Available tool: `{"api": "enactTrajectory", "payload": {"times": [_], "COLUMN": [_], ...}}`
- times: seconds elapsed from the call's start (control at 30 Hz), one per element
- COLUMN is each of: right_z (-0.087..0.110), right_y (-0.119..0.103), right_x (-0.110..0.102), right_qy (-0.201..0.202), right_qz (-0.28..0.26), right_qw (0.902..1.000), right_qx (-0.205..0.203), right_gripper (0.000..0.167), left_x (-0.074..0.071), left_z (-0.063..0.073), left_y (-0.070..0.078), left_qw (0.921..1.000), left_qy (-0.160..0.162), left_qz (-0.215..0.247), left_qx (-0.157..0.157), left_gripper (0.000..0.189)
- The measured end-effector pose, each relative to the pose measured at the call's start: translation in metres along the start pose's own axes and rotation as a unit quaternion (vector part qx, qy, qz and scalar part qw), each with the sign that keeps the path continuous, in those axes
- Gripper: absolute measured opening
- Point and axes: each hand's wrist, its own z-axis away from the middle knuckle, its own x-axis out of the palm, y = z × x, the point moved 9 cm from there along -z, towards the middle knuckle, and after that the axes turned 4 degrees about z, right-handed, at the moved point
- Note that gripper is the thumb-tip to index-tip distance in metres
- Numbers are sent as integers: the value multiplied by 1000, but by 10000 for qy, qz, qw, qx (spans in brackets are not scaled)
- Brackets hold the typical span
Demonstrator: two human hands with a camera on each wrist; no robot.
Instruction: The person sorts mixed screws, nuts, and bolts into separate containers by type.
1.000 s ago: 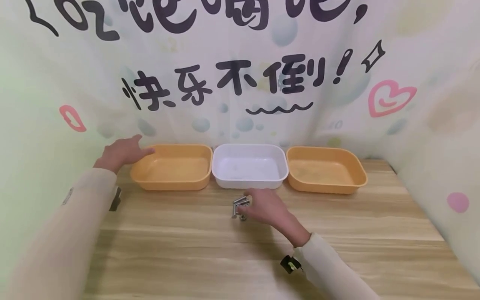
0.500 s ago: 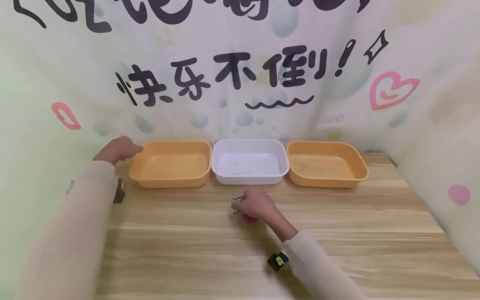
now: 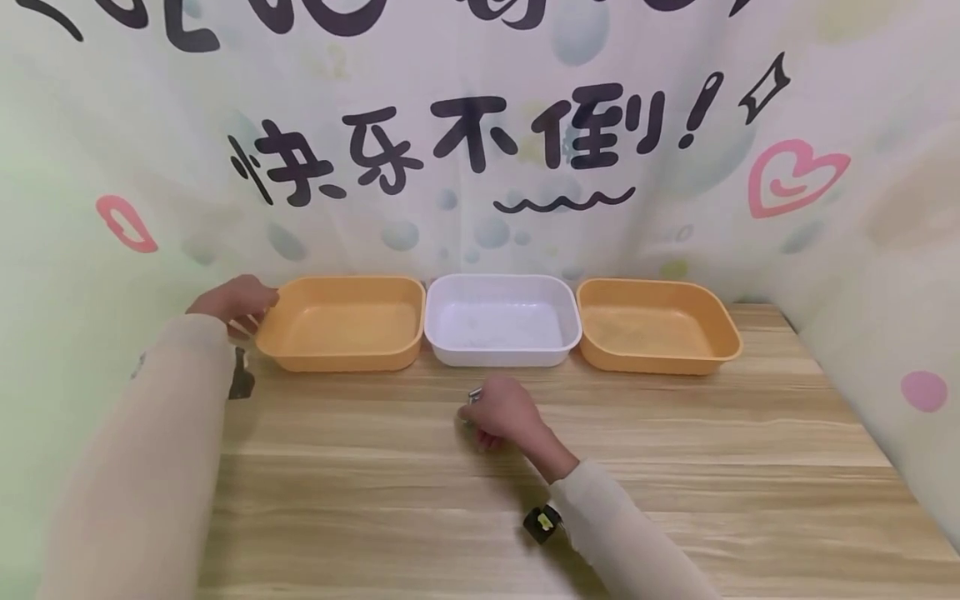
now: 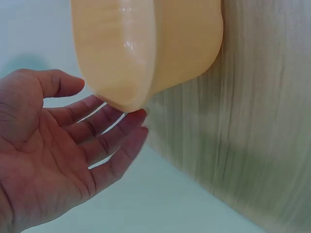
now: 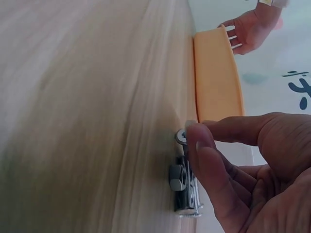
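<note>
At the outer left corner of the left orange tray (image 3: 341, 364), my left hand (image 3: 236, 302) has its fingers loosely spread. The left wrist view shows the fingertips (image 4: 138, 116) right at the tray's rim, gripping nothing. My right hand (image 3: 508, 408) is low over the table in front of the white tray (image 3: 502, 358). Its thumb and index finger pinch a bolt (image 5: 181, 137) with a round head, seen in the right wrist view. Just beside it lie a hex nut (image 5: 177, 177) and several metal bolts (image 5: 187, 201), partly hidden by the hand.
Another orange tray (image 3: 652, 365) stands right of the white one, all three in a row along the printed wall cloth (image 3: 450, 242). Wood-grain table (image 3: 390, 517) spreads in front of them. A small black device (image 3: 542, 523) hangs under the right sleeve.
The right thumb and fingers have come together at the metal pieces. My left hand has drawn back from over the left tray's rim to its outer corner. The head view has shifted slightly.
</note>
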Motion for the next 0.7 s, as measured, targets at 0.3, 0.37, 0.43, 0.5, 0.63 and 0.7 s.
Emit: {"api": "enactTrajectory", "payload": {"times": [0.3,0.37,0.43,0.5,0.63,0.7], "right_z": [-3,-3,-4,-5,-6,-5], "right_y": [-6,-6,-5,-4,1,3], "right_x": [10,10,12,16,25,28], "right_qy": [-8,-3,-75,-256,-647,-744], "right_qz": [708,636,474,221,-426,-682], "right_qw": [9975,9980,9988,9994,9966,9942], "right_qx": [-24,7,46,95,293,381], "right_gripper": [25,21,18,17,13,6], "left_x": [2,2,0,0,1,2], "left_z": [-1,1,2,2,-4,-7], "left_y": [-7,-6,-4,-3,-6,-7], "left_qw": [9995,9993,9989,9985,9989,9991], "left_qy": [253,290,338,383,394,385], "left_qz": [132,88,-8,-83,-11,25], "left_qx": [111,213,312,379,254,170], "left_gripper": [37,37,36,35,37,38]}}
